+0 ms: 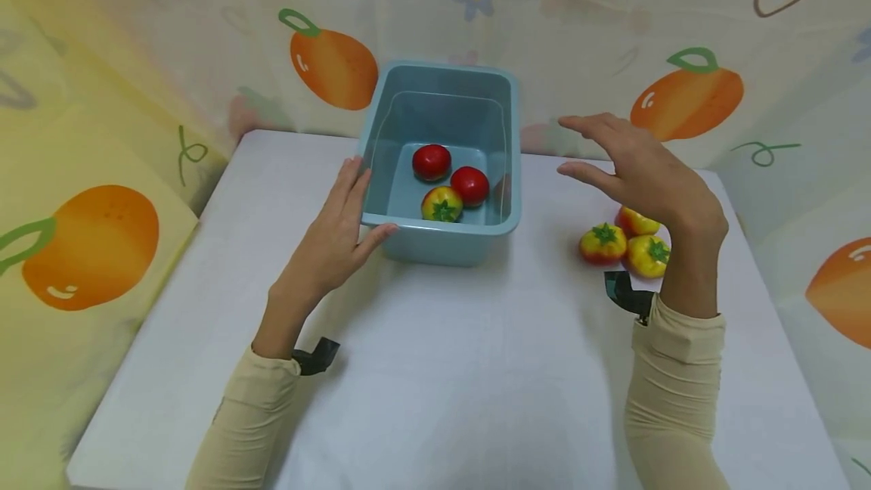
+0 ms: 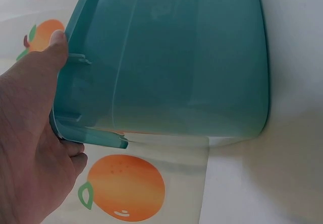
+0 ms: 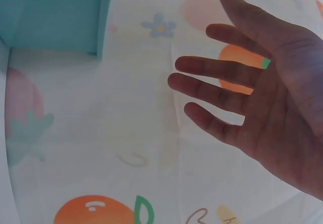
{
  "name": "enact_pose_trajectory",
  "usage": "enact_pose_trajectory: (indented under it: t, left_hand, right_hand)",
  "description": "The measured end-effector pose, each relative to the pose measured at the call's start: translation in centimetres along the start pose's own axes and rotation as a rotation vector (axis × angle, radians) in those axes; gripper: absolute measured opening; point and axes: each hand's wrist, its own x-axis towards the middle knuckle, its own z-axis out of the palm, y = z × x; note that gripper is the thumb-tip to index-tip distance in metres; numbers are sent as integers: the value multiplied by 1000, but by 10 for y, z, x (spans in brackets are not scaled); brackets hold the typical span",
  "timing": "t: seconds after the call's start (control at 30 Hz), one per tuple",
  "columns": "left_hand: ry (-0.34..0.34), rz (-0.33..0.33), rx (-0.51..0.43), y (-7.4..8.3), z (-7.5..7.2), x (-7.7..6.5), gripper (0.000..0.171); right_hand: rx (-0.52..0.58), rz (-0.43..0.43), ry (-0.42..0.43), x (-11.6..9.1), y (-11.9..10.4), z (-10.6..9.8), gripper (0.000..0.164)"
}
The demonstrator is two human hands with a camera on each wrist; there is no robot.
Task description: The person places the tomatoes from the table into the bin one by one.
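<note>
A blue-green plastic bin (image 1: 435,244) stands at the back of the white table. Inside lie two red tomato-like fruits (image 1: 432,162) and a yellow-red one (image 1: 441,204) with a green star-shaped top. My left hand (image 1: 333,237) rests on the bin's near left corner, fingers straight along the left side and thumb on the front rim. In the left wrist view, the thumb (image 2: 58,45) lies at the rim. Spread and holding nothing, my right hand (image 1: 646,169) hovers right of the bin. Below it sit several yellow-red fruits (image 1: 602,243), partly hidden by the wrist.
A cloth printed with oranges and hearts (image 1: 544,21) hangs right behind the bin and down both sides. White covering spreads over the table (image 1: 476,369). Dark straps (image 1: 316,356) show at both wrists beside beige sleeves.
</note>
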Motion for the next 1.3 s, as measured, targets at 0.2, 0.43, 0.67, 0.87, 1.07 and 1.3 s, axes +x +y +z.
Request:
enact_pose_trajectory:
  t: [0.2,0.43,0.67,0.87,1.07,1.3]
  left_hand:
    - [3,-5,2,1,1,0,93]
    - [4,-5,-4,2,1,0,94]
    - [4,1,-4,1,1,0,93]
    - [2,-3,0,1,-1,-1,93]
    - [5,0,3,1,-2,0,93]
    - [-4,-1,3,3,-1,-1,94]
  right_hand:
    - [-32,45,-18,-5,12,1,69]
    - [-59,94,-46,-7,24,1,71]
    - [-57,166,-79,-10,39,1,74]
    - [-60,210,-95,-11,53,1,76]
    - [-57,222,-100,-14,64,1,75]
    - [-69,297,-160,-18,77,5,78]
